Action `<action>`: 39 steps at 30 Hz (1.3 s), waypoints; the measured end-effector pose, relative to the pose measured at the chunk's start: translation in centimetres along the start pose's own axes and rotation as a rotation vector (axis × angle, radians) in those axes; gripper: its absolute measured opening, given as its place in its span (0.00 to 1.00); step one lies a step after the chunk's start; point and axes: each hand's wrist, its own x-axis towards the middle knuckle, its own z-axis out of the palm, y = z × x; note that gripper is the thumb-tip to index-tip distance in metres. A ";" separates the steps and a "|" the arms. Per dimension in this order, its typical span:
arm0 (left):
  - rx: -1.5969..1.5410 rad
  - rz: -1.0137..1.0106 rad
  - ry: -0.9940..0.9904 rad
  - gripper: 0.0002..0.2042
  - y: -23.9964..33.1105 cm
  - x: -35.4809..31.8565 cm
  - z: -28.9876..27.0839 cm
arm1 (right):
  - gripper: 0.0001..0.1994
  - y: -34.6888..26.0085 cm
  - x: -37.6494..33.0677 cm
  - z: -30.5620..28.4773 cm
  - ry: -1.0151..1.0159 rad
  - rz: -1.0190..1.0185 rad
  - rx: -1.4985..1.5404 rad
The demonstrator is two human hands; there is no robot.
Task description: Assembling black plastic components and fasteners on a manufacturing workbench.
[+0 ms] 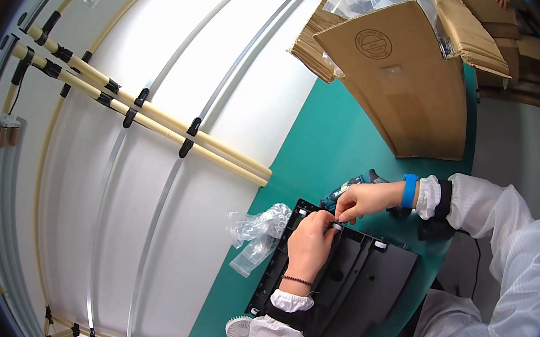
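Resting on a black plastic panel (354, 278), the left hand (309, 243) had its fingers curled together over a small white part (336, 226) near the panel's upper edge. The right hand (367, 199) met it from the other side, thumb and fingertips pinched together at that same white part, so both hands touched there. Whether either one truly clamped the part could not be told, as the fingers covered it. A blue wristband (408, 191) sat on the right wrist, a dark beaded bracelet (296, 279) on the left. The panel lay slantwise on the green counter (339, 141), close to the counter's near edge. Another small white roller (380, 245) sat on the panel's right edge. Just beyond the right hand lay a teal power driver (345, 185). A crumpled clear plastic bag (258, 233) lay at the counter's left edge, touching the panel's corner. A white ribbed wheel (239, 330) stood near the counter's lower left edge. An open cardboard box (399, 82) stood at the far end.
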 end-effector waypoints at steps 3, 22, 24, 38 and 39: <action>0.039 0.013 0.028 0.09 0.0 0.0 0.4 | 0.13 0.3 -0.2 0.4 0.006 -0.028 -0.001; 0.067 0.063 0.110 0.06 0.0 -0.5 1.0 | 0.10 0.3 -0.6 0.5 0.012 -0.154 -0.127; 0.072 0.069 0.120 0.06 0.1 -0.7 0.9 | 0.10 0.0 -0.6 0.7 0.005 -0.150 -0.148; -0.316 -0.045 0.009 0.18 -2.5 -11.3 -10.9 | 0.10 -4.4 -9.4 1.9 0.399 -0.058 -0.179; -0.362 -0.140 0.012 0.15 -2.2 -13.9 -12.3 | 0.08 -5.2 -10.7 2.7 0.407 -0.074 -0.304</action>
